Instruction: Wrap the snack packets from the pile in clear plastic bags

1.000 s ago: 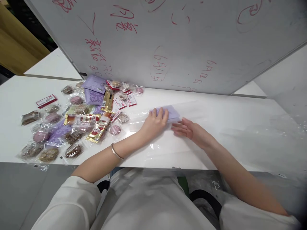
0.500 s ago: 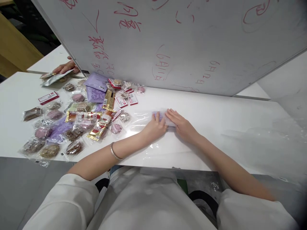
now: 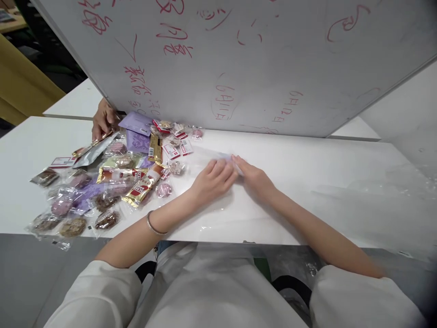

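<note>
A clear plastic bag (image 3: 201, 157) with something pale purple inside lies on the white table (image 3: 293, 164). My left hand (image 3: 216, 178) is on it, fingers curled over its near edge. Close beside it, my right hand (image 3: 254, 180) presses the bag's right end with its fingers together and thumb side up. Both hands are closed around the bag's edges, and part of it is hidden beneath them. Left of my hands is a pile of wrapped snacks, with purple packets (image 3: 138, 140), gold and red sachets (image 3: 141, 187) and a pink wrapped cookie (image 3: 164, 189).
A whiteboard (image 3: 266, 68) with red writing stands along the table's far side. At its left edge, another person's hand (image 3: 103, 119) holds a silver packet (image 3: 97, 150) above the snacks. Clear plastic sheeting (image 3: 375, 196) covers the table's right part.
The fingers of my left hand have curled over the bag, and my right hand has closed in on its edge. The other person's hand has brought the packets nearer, over the pile.
</note>
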`<state>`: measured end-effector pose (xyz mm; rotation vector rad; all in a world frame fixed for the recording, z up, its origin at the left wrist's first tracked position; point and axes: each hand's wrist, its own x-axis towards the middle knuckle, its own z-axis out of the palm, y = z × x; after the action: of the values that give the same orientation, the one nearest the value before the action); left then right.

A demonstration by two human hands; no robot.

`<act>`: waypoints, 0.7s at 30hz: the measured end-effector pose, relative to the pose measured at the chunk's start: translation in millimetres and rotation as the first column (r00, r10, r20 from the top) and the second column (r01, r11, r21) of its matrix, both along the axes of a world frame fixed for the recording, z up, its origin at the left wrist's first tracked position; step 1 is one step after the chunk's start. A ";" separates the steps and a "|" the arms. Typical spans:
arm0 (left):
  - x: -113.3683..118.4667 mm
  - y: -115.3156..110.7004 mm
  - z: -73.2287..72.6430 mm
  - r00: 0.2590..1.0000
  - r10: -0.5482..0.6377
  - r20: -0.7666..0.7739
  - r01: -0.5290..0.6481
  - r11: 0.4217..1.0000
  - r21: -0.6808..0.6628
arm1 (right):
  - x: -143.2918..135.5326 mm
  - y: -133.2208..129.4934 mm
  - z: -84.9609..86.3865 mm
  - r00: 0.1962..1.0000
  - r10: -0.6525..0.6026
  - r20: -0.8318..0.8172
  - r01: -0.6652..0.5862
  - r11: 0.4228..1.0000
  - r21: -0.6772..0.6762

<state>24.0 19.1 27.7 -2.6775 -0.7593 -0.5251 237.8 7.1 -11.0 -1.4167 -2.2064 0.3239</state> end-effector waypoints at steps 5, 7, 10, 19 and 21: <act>-5.0 9.9 -4.1 0.975 0.132 0.179 -0.097 0.977 -0.191 | 14.5 9.1 24.5 0.978 -0.035 -0.208 0.011 0.993 -0.117; -2.5 20.2 -11.7 0.933 0.219 0.284 -0.150 0.958 -0.245 | 18.5 11.4 27.4 0.972 -0.034 -0.234 0.000 0.990 -0.144; 1.8 32.4 -22.6 0.921 0.227 0.318 -0.119 0.938 -0.325 | 20.6 11.1 25.9 0.968 -0.024 -0.249 -0.024 0.982 -0.188; 9.2 44.2 -30.8 0.958 0.116 0.261 -0.004 0.919 -0.394 | 12.1 7.0 22.9 0.936 0.133 -0.325 -0.198 0.965 -0.175; 5.9 44.3 -25.7 0.966 0.013 0.259 0.106 0.892 -0.440 | 9.7 4.6 32.7 0.938 0.156 -0.310 -0.223 0.955 -0.193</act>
<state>29.8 63.4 2.0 -3.1001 -0.9955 -0.8069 247.5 11.8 21.7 -1.1738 -2.1121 0.8226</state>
